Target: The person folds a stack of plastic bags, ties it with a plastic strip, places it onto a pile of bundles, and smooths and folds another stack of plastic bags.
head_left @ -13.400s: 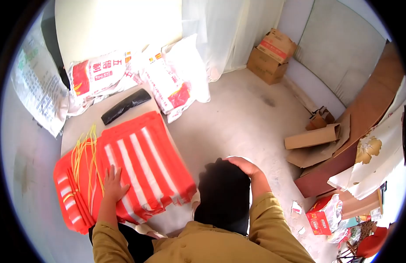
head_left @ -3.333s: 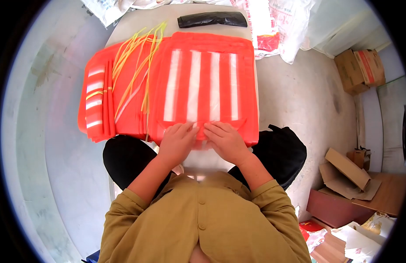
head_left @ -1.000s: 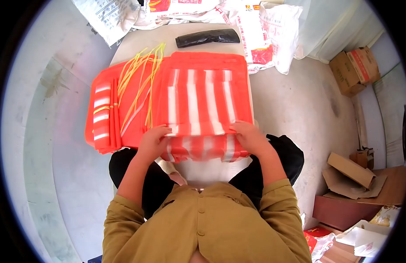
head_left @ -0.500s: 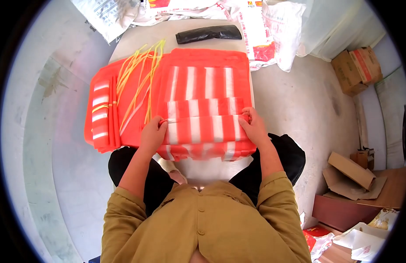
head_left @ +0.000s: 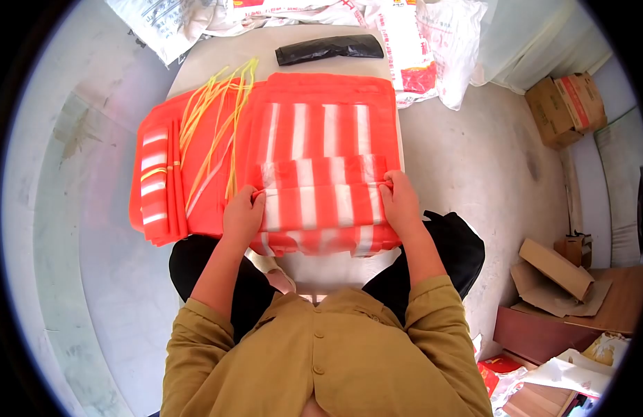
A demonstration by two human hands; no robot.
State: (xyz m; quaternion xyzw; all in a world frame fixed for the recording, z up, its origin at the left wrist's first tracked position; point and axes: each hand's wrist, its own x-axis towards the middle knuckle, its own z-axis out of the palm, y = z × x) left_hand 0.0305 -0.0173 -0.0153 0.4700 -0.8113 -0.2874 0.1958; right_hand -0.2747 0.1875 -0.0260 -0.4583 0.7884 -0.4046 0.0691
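Observation:
A red-and-white striped plastic bag [head_left: 321, 206] lies on a red stack of sheeting [head_left: 321, 85] in front of me. A crosswise fold runs over it. My left hand [head_left: 243, 212] pinches the left end of this fold, with thumb and fingers together. At the right end, my right hand [head_left: 402, 201] grips the same fold's edge. Yellow ties [head_left: 209, 115] are strewn over the sheeting to the left. Beside them is a rolled striped bundle [head_left: 154, 187] with a yellow tie around it.
A black rolled plastic bag [head_left: 330, 50] rests at the table's far end [head_left: 255, 45]. White printed sacks [head_left: 446, 52] lie behind it. Cardboard boxes [head_left: 564, 111] stand on the floor at right, with an opened carton [head_left: 561, 278] nearer me.
Both hands keep hold of the fold's ends; the fold has barely shifted. The view has moved slightly, so the sheeting and ties appear a little further left.

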